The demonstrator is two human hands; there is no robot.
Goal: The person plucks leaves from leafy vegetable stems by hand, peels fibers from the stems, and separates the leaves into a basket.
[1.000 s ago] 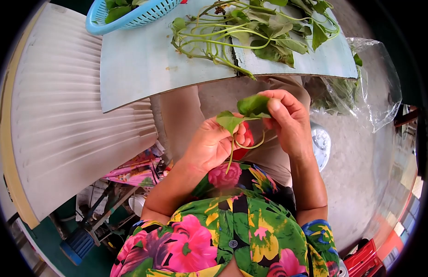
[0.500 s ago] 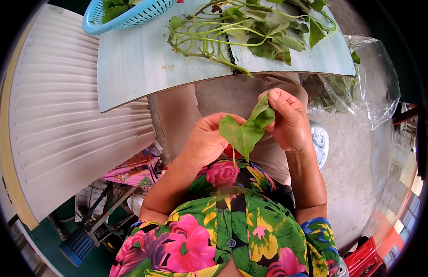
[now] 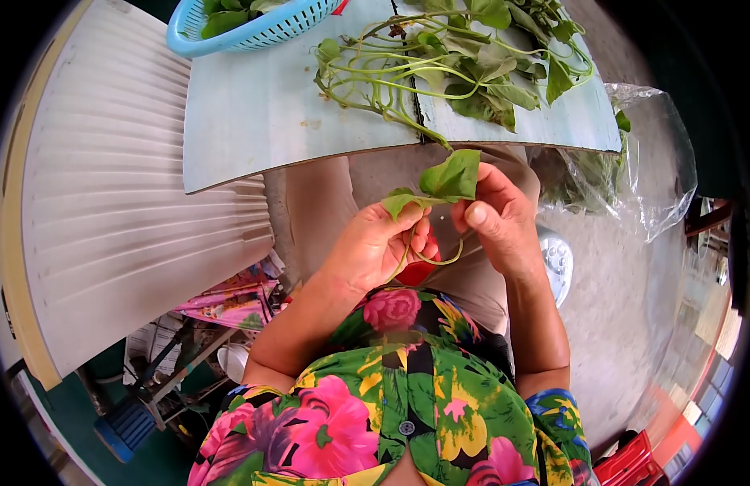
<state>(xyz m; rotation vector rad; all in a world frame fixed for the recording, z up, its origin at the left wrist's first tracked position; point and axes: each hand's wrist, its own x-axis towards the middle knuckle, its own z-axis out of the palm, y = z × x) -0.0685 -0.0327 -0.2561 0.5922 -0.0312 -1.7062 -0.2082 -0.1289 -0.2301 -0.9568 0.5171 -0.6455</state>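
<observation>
My left hand [image 3: 381, 243] is closed around the base of a green leaf [image 3: 454, 176], its thumb and fingers pinching where blade and stem meet. The leaf's thin stem [image 3: 449, 261] curves below the fingers toward my right. My right hand [image 3: 506, 220] is beside the leaf, fingers curled and thumb bent, and the stem's end runs in to them. Its contact with the stem is partly hidden. Just beyond both hands, a heap of leafy green vines [image 3: 480, 69] lies on the pale blue board [image 3: 261, 121], stems hanging toward me.
A blue plastic basket [image 3: 265, 31] with leaves stands at the board's far left. On the right, a clear plastic bag [image 3: 654, 162] holds more greens on the concrete floor [image 3: 605, 324]. A ribbed pale panel [image 3: 124, 178] fills the left side. A red object [image 3: 630, 462] sits low at right.
The leaf has turned from hanging tip down to lying sideways above my left hand. My right hand has let go of the blade and moved down beside it. The view has shifted slightly.
</observation>
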